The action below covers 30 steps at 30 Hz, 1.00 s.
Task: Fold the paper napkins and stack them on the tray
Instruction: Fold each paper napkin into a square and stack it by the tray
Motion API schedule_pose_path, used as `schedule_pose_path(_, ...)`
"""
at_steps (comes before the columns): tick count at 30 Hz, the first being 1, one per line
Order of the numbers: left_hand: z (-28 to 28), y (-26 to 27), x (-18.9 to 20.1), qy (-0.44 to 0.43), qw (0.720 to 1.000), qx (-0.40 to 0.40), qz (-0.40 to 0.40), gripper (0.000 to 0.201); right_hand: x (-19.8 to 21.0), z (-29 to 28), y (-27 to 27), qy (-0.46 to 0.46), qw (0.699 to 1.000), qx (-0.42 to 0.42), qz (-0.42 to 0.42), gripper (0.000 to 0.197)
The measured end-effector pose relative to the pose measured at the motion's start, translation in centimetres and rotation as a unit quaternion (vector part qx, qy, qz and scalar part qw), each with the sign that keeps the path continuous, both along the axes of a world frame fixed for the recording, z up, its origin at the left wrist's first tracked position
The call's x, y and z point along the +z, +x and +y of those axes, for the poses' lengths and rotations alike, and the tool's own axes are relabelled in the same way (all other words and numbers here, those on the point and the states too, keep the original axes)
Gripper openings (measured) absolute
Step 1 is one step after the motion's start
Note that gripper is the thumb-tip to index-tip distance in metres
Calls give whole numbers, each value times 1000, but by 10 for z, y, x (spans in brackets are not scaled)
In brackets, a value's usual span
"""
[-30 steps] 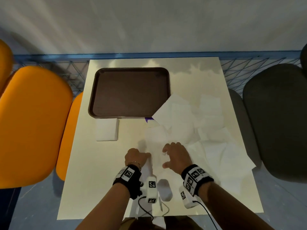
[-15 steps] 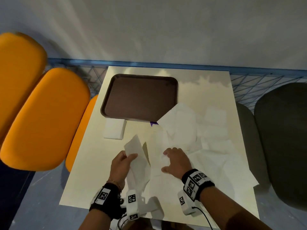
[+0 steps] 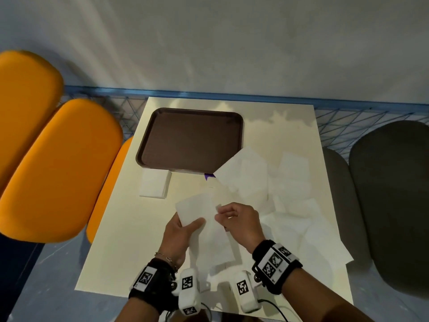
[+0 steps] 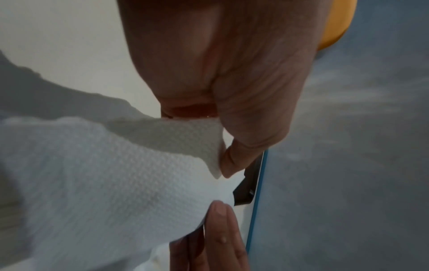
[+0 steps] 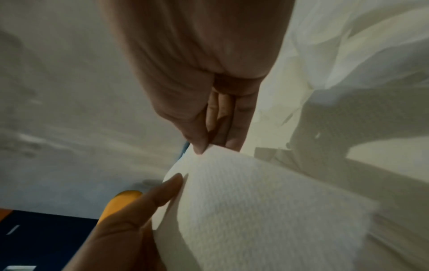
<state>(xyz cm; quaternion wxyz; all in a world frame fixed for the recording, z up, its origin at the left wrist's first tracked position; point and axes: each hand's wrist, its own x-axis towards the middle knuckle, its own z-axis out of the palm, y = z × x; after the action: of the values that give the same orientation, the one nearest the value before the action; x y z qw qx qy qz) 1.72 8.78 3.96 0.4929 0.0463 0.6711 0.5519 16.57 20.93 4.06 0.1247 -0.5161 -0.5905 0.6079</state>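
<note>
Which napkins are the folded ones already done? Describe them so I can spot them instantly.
Start at the brown tray on the far left part of the cream table. Just beyond its near left corner lies the folded stack, flat on the table. Unlike the loose napkins spread to the right, it is a compact, squared-off block.

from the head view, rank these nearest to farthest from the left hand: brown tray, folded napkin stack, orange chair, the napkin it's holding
1. Held napkin, pinched in the left hand itself.
2. Folded napkin stack, on the table ahead and slightly left, just before the tray.
3. Brown tray, farther back on the table, beyond the stack.
4. Orange chair, off the table to the left.
</note>
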Motion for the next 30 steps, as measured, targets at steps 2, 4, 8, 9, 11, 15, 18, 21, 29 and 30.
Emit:
schedule_pose_path(2, 4, 9, -3, 0, 1000, -16, -1, 37, -5, 1, 6, 0, 1000, -9, -12, 13)
schedule_pose_path(4, 6, 16, -6, -2, 1000, -26, 4, 37, -7, 1, 10, 1, 1000, -17, -18, 18)
schedule_pose_path(8, 8, 20, -9, -12, 1000, -24, 17, 33, -10, 0, 12, 25, 999, -14, -42, 19)
schedule_pose_path(9, 8, 20, -10, -13, 999, -24, 19, 32, -11, -1, 12, 28, 998, -16, -46, 18)
schedule_pose_path(11, 8, 20, -10, -13, 999, -23, 20, 30, -11, -2, 11, 46, 998, -20, -47, 16)
schedule_pose_path(15, 9, 19, -8, -12, 1000, -6, 5, 25, -7, -6, 10, 78, 996, -26, -29, 11)
schedule_pose_path(18, 9, 18, -7, -14, 1000, 1, -14, 24, -5, -9, 8, 99, 994, -28, -27, 9)
schedule_pose_path(21, 9, 17, -5, -12, 1000, 7, -27, 24, -3, -10, 9, 124, 992, -28, -17, 8)
schedule_pose_path(29, 7, 15, -4, -6, 1000, -2, -18, 23, 0, -9, 5, 131, 991, 19, 10, 27)
schedule_pose_path(30, 6, 15, -3, -5, 1000, -14, -11, 23, 2, -7, 4, 138, 989, 43, 14, 33)
